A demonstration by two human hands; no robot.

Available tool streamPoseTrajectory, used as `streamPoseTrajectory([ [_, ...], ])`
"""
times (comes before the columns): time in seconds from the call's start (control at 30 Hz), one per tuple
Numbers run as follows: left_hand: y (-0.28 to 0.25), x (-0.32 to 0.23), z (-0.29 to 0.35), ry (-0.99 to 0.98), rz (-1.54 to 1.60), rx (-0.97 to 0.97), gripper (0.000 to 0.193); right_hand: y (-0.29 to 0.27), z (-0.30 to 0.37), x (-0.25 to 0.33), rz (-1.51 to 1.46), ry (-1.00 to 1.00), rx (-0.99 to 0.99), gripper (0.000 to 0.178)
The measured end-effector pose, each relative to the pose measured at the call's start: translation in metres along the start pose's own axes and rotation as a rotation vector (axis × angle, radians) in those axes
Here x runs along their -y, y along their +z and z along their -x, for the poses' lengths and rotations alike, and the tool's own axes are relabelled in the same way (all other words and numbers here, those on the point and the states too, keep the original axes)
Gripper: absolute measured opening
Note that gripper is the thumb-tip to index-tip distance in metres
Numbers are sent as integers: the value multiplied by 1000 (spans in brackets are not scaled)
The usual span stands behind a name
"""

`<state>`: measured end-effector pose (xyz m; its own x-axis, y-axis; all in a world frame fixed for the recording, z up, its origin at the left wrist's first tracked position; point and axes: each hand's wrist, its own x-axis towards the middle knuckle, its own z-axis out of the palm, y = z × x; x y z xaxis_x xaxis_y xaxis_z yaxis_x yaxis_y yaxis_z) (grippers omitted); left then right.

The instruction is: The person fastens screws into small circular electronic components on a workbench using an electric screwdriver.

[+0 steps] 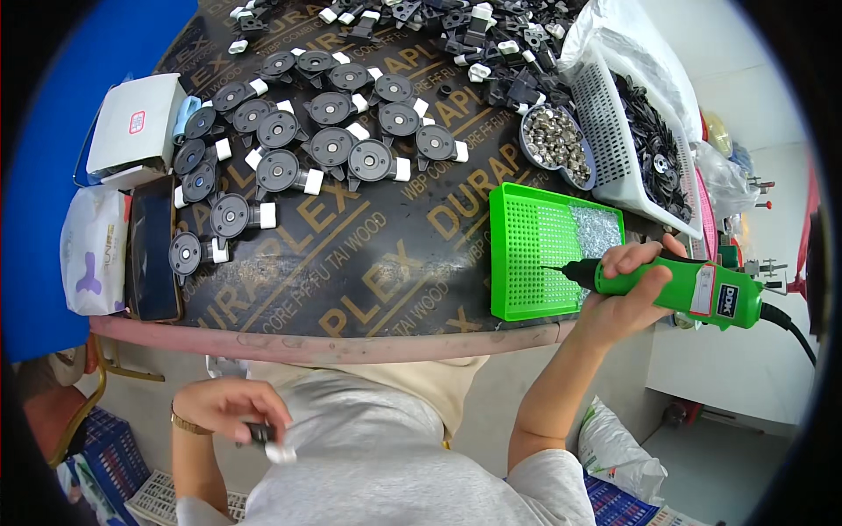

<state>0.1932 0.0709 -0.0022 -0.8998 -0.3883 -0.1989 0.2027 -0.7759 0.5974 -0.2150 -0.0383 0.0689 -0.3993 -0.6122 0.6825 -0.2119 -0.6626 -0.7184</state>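
Note:
My right hand (633, 279) is wrapped round a green electric screwdriver (693, 287), its black nose and thin bit pointing left over the green perforated tray (500, 263). Small silver screws (598, 230) lie heaped in the tray's right part. Off the table's front edge, near my lap, my left hand (230, 407) grips a small black plastic part with a white tab (279, 452); my fingers cover much of it. Several round black wheel housings with white tabs (331, 147) lie spread over the left and middle of the table.
A white basket (605, 123) of black parts stands at the right, beside a bowl of shiny metal pieces (556, 140). Loose black parts (491, 44) pile up at the back. On the left are a white box (132, 118), a tissue pack (92, 250) and a dark phone (153, 254).

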Motion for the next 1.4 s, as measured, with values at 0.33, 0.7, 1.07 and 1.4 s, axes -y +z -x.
streamPoseTrajectory([
  [0.33, -230, 234, 104, 214, 178, -1355, 25, -2, 1, -3, 45, -34, -3, 47],
  [0.7, -206, 189, 86, -377, -1411, -999, 36, -4, 0, -5, 59, -58, 30, 45],
  [1.07, 19, -32, 52, -74, -672, -973, 15, 8, -2, -11, 69, -34, -9, 36],
  [1.4, 14, -62, -24, 478, -1724, -1358, 36, -9, 0, 0, 22, 16, 51, 43],
])
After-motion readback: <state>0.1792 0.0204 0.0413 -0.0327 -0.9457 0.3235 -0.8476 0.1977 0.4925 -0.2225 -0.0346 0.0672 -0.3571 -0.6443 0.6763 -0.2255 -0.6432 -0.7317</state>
